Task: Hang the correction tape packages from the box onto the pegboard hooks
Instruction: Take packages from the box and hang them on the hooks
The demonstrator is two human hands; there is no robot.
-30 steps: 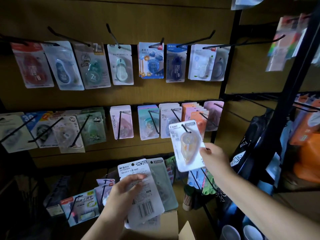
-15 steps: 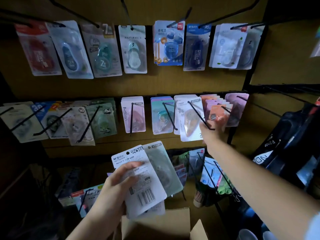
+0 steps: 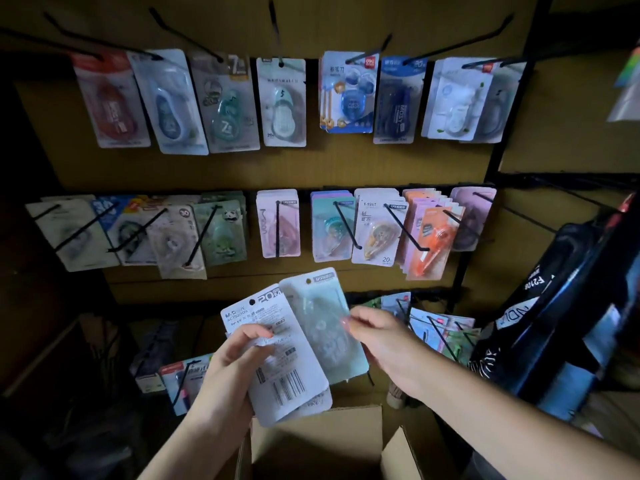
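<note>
I hold a fanned stack of correction tape packages in my left hand (image 3: 228, 372), thumb pressed across the white card (image 3: 277, 362) on top so the punched hang holes stay up and easy to reach. My right hand (image 3: 381, 344) is at the pale green package (image 3: 322, 327) just behind it, fingers (image 3: 348, 322) pinching its right edge, I judge to peel it off the fan as the next one to hang. The open cardboard box (image 3: 315, 441) sits directly under both hands, so anything that slips should drop back in. Above, the pegboard hooks (image 3: 398, 223) angle out toward me with packages threaded on by their holes, sorted by design. A teal package (image 3: 330, 226) hangs on the middle row; whether it matches the green one I cannot tell.
</note>
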